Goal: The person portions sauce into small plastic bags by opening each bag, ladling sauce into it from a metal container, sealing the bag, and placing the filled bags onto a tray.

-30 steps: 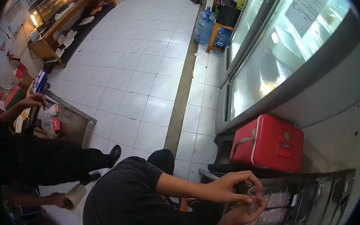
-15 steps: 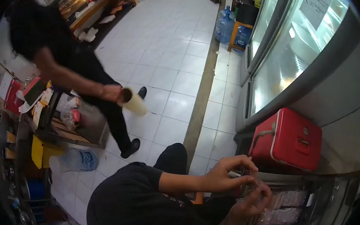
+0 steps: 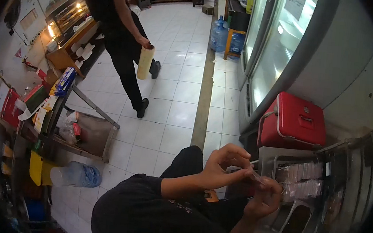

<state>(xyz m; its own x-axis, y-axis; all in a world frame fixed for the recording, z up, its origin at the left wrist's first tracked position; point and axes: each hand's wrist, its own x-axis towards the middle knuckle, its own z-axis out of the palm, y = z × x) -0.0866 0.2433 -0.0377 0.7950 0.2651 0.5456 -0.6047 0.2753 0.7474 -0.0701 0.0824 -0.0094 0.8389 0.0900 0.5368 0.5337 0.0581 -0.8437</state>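
Observation:
My left hand point(image 3: 226, 168) and my right hand point(image 3: 264, 198) meet in front of me at the lower right. Fingertips of both pinch a small, thin piece of clear plastic point(image 3: 256, 177), perhaps a little bag; its details are too small to make out. Just right of my hands, a metal tray holds rows of small clear-wrapped packets point(image 3: 302, 188). Nearer to me lies an oblong container point(image 3: 296, 221) with something dark brown in it.
A red cooler box point(image 3: 294, 121) stands beyond the tray, by glass-door fridges point(image 3: 267, 52). Blue water bottles point(image 3: 219, 35) stand farther back. Another person point(image 3: 118, 35) in black carries a pale roll point(image 3: 145, 63). At left are a cluttered table point(image 3: 89, 134) and a water bottle point(image 3: 77, 174).
The other person has walked farther away, carrying the roll. My view has shifted, showing more of the tray and the brown container. My hands still pinch the clear plastic.

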